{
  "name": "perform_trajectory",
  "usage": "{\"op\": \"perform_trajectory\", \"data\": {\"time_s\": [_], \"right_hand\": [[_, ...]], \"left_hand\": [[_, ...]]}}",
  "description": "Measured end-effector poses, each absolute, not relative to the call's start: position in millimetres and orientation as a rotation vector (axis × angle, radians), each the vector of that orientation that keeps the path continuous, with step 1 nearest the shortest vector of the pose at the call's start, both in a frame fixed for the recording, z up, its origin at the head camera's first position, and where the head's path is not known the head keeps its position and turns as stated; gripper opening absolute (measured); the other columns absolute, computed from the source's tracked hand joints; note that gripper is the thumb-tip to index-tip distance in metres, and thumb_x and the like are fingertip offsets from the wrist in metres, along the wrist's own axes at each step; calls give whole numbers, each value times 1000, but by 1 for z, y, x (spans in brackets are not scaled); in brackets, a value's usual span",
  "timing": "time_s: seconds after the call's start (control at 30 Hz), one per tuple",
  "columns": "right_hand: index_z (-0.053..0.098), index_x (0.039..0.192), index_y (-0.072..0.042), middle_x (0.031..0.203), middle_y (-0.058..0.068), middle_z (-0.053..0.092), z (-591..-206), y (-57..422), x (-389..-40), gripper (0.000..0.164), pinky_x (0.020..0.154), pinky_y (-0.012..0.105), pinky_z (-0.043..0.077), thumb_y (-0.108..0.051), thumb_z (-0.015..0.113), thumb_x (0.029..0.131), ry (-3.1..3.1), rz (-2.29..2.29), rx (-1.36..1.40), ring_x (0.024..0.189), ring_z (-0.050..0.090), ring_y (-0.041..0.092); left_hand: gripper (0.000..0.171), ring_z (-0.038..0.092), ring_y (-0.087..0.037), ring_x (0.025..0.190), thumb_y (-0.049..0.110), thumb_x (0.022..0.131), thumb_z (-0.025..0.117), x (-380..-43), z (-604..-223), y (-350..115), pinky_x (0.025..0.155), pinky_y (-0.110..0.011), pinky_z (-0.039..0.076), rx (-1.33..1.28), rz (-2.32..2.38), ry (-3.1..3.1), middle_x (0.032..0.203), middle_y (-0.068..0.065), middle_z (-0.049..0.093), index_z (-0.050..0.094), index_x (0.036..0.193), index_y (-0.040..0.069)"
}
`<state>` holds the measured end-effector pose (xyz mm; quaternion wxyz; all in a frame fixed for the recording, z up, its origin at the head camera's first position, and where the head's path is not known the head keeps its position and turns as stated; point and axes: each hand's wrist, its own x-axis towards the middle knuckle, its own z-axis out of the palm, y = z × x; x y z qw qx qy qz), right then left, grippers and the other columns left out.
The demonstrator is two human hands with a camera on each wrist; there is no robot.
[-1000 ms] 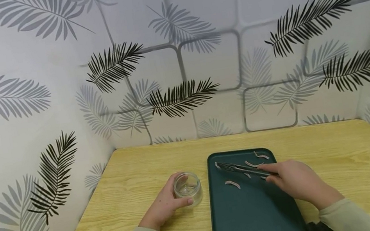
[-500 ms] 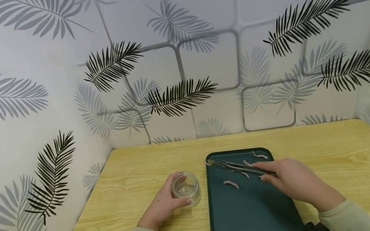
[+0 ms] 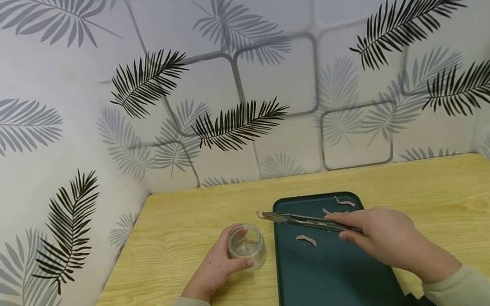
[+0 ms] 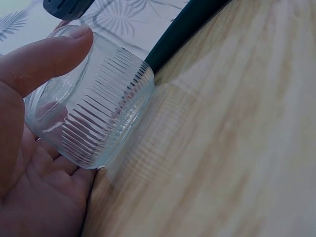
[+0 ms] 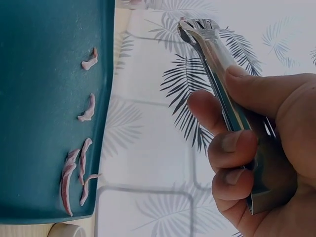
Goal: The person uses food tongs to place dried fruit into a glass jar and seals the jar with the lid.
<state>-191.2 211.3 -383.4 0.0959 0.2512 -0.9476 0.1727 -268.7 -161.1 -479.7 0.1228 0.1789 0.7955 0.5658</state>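
Head view downward, wrist views close; head, left share jar.

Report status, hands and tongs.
Left hand holds glass jar. Right hand grips tongs. Pinkish strip at tongs' far end, outside jar. No obstruction visible.

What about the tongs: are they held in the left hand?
No, the head view shows the right hand gripping the tongs, while the left hand holds the glass jar.

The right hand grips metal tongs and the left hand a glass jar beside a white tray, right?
Not quite: the tray is dark green, as the head view shows. The right hand does grip tongs, the left hand the glass jar.
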Motion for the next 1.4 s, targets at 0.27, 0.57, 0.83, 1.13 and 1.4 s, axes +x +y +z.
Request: {"op": "perform_trajectory", "data": {"time_s": [0.27, 0.57, 0.83, 1.13, 1.4], "right_hand": [[65, 138, -24, 79, -17, 63, -380, 204, -190, 46, 47, 23, 34, -27, 73, 93, -2748, 540, 814, 45, 34, -3], [65, 138, -19, 107, -3, 74, -386, 195, -188, 48, 53, 21, 40, -21, 76, 91, -2670, 597, 907, 57, 46, -7], [64, 140, -18, 116, -4, 73, -390, 188, -187, 51, 50, 21, 39, -19, 76, 91, -2665, 617, 923, 59, 48, -9], [63, 141, -18, 98, -10, 73, -388, 190, -188, 53, 50, 21, 39, -20, 77, 90, -2687, 584, 896, 59, 48, -8], [62, 141, -20, 94, -13, 69, -390, 208, -193, 53, 46, 23, 33, -24, 76, 91, -2743, 500, 776, 51, 39, -4]], "left_hand": [[82, 46, -25, 134, 18, 84, 84, -270, -477, -162, 110, -46, 33, 538, 1660, 2316, 152, -6, 47, 39, 152, 20], [82, 48, -25, 132, 17, 85, 84, -269, -475, -161, 107, -44, 35, 538, 1657, 2312, 153, -6, 46, 38, 153, 21], [83, 51, -25, 128, 18, 84, 85, -268, -476, -161, 106, -44, 37, 510, 1648, 2324, 151, -6, 47, 39, 153, 21], [84, 50, -26, 131, 16, 85, 83, -269, -476, -161, 107, -45, 36, 536, 1660, 2304, 153, -9, 46, 36, 155, 17], [84, 47, -27, 134, 16, 86, 83, -269, -479, -161, 110, -46, 33, 549, 1657, 2291, 154, -9, 45, 36, 155, 17]]}}
